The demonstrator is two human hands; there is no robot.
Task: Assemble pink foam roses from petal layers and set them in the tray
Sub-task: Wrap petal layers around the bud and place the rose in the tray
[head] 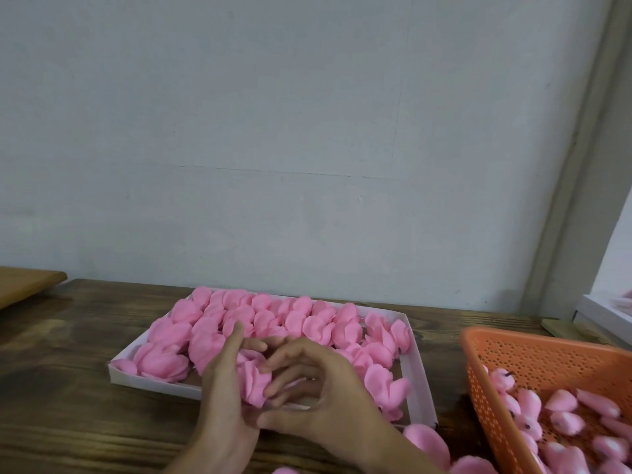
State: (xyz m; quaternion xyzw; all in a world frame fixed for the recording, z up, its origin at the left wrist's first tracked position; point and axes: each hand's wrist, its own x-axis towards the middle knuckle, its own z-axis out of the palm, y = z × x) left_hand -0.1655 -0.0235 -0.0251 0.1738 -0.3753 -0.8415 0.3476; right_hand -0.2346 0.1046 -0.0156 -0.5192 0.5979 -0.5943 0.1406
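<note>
A shallow white tray (422, 381) lies on the wooden table, filled with several pink foam roses (301, 319) in rows. Over the tray's front edge both hands meet around one pink foam rose (253, 381). My left hand (222, 398) cups the rose from the left, fingers reaching up past it. My right hand (318, 395) curls its fingers against the rose's right side. Most of that rose is hidden between the palms.
An orange perforated basket (533, 350) at the right holds several pink rose buds (561, 401). Loose pink petal layers (427, 443) lie on the table below the tray's right corner. A wall rises behind the table; a wooden board (24, 285) sits far left, and a white box (602, 313) far right.
</note>
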